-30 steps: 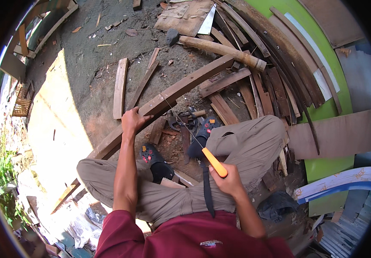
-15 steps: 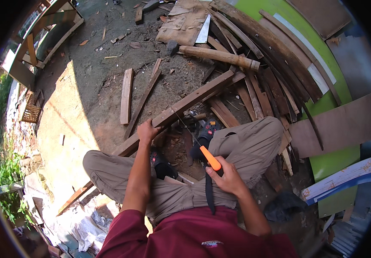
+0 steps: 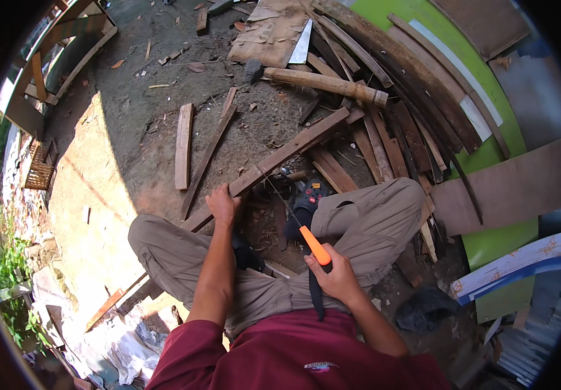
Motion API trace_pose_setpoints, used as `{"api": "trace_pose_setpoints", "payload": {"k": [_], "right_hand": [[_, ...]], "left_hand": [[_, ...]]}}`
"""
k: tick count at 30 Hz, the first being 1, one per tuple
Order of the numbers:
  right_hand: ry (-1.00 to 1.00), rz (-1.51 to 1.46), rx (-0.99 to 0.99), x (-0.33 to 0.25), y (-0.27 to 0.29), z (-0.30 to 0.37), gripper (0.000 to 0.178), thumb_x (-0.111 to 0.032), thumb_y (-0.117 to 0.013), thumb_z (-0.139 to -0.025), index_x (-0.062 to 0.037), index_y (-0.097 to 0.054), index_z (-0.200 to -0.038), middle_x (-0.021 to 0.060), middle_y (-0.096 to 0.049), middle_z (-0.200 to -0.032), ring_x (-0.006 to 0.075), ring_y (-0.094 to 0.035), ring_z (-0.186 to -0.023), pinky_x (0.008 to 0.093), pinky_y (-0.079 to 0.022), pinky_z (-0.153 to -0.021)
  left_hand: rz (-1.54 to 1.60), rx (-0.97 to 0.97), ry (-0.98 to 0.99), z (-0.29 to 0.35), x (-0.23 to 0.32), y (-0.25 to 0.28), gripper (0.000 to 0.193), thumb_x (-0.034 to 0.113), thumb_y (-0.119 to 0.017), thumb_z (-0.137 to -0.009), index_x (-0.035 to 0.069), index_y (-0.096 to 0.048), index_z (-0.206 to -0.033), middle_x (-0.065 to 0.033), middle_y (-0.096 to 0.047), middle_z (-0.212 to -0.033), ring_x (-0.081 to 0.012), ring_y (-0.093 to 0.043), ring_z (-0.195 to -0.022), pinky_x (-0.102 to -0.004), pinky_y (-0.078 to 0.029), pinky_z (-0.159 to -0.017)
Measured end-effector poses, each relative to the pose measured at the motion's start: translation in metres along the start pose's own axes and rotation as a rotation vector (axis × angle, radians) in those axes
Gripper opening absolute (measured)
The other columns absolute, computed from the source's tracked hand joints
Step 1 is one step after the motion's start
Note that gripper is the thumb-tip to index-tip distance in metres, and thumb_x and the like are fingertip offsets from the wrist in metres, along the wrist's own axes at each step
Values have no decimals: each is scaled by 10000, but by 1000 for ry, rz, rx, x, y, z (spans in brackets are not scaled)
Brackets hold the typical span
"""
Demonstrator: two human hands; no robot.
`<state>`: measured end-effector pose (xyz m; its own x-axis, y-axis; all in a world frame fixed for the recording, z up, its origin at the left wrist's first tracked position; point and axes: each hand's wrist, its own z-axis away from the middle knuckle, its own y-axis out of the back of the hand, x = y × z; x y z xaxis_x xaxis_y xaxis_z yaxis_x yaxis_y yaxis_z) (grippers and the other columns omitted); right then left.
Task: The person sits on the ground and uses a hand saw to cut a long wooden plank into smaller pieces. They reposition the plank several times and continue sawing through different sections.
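A long brown wooden beam (image 3: pixel 293 147) slants across in front of me, from beside my left thigh up to the wood pile. My left hand (image 3: pixel 223 203) is closed over its near part, thumb and fingers wrapped round the edge. In my right hand (image 3: pixel 336 276) is a hand saw (image 3: pixel 315 245) with an orange and black handle, gripped near my lap. Its thin blade, seen nearly edge-on, runs up to the beam just right of my left hand. A dark strap hangs below the handle. How deep the blade sits in the wood is too small to tell.
Loose planks and a round pole (image 3: pixel 326 84) lie piled ahead and right, beside green sheets (image 3: pixel 498 250). Two narrow wood strips (image 3: pixel 184 146) rest on the dirt ahead. My dark shoe (image 3: pixel 309 195) is close under the beam. A wooden frame stands far left.
The saw handle has drawn slightly back toward me, with its blade still at the beam. My left hand keeps its hold. The whole view has shifted a little.
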<state>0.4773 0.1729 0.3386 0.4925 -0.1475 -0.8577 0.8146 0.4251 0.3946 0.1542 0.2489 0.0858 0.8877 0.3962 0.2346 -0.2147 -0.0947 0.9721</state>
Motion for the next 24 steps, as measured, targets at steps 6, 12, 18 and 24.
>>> {"api": "trace_pose_setpoints", "payload": {"k": [6, 12, 18, 24], "right_hand": [[-24, 5, 52, 18, -4, -20, 340, -328, -690, -986, 7, -633, -981, 208, -687, -803, 410, -708, -784, 429, -510, -658], [-64, 23, -67, 21, 8, -23, 349, -334, -697, -977, 9, -643, -1019, 193, -664, -782, 324, -704, -757, 407, -504, -683], [118, -99, -98, 21, 9, -19, 351, -267, -655, -1011, -14, -594, -1247, 124, -659, -961, 187, -630, -892, 333, -497, -845], [60, -130, -93, 27, 12, -27, 351, -314, -657, -1020, -4, -605, -1176, 111, -664, -947, 190, -628, -879, 336, -500, -842]], "left_hand": [[7, -168, 52, -10, 0, -8, 430, 295, -864, -671, 113, -675, -1011, -98, -725, -1027, -301, -664, -1055, -471, -449, -917], [7, -147, 45, -8, 5, -7, 440, 346, -844, -720, 122, -678, -1060, -79, -717, -1052, -292, -651, -1084, -477, -444, -932], [-16, -137, 14, 0, 4, -3, 719, 427, -806, -796, 81, -541, -1368, -162, -550, -1393, -350, -442, -1378, -504, -341, -1126], [-113, -258, 128, 16, 12, 4, 987, 509, -757, -849, 76, -269, -1591, -203, -281, -1645, -378, -195, -1554, -599, -140, -1243]]}}
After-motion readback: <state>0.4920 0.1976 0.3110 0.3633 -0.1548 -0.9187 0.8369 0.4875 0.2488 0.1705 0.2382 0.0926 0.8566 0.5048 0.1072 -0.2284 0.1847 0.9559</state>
